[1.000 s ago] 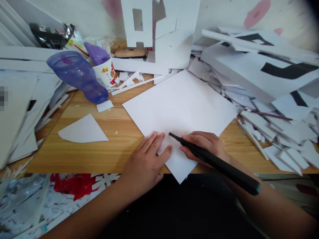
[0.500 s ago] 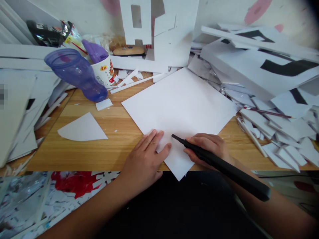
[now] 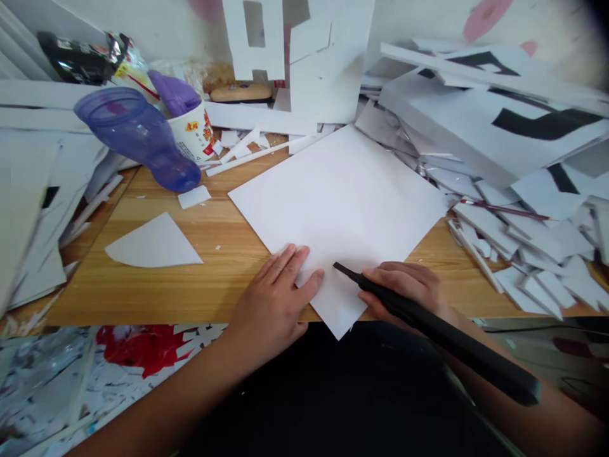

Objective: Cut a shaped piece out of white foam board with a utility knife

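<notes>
**Mind that thumb, knife's right beside it**

Near corner of the white board (image 3: 328,190) hangs off the wooden tabletop (image 3: 228,235); I'd want it fully backed. Right hand (image 3: 409,285) pinches a black cutter knife (image 3: 457,333), tip over the board, can't tell if touching. Left hand (image 3: 271,298) presses its left edge, fingers together, thumb out. Light strokes, thumb out of line imo. Curved-edged offcut (image 3: 155,244) lies left, scrap pile (image 3: 537,247) right. Further back: purple bottle (image 3: 137,136), paper cup (image 3: 194,136), pink-spotted wall (image 3: 409,19).

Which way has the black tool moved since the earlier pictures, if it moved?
Yes, the black tool has moved right and toward the person, judged against the large white sheet.
</notes>
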`<state>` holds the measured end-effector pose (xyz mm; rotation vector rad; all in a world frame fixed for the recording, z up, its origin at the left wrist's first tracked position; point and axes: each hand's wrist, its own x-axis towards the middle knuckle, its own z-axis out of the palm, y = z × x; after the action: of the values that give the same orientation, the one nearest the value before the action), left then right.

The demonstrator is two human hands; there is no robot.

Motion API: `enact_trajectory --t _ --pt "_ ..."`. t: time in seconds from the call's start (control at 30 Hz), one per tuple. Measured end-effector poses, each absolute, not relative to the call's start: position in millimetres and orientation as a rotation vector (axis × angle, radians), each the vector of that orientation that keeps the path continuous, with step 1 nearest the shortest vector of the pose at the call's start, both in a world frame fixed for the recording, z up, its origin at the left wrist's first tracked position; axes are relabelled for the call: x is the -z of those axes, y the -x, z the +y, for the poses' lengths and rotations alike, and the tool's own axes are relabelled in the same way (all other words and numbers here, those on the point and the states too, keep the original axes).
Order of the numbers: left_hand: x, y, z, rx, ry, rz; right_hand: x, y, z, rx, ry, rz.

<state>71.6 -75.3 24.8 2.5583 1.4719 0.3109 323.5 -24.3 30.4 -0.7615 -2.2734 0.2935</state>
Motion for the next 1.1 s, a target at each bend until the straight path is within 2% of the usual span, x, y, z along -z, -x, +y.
enact_trajectory --t 1.1 --pt "-23.9 -70.6 -73.7 -0.291 -2.571 1.493 -36.5 -369.3 -63.9 -0.343 0.753 -2.367"
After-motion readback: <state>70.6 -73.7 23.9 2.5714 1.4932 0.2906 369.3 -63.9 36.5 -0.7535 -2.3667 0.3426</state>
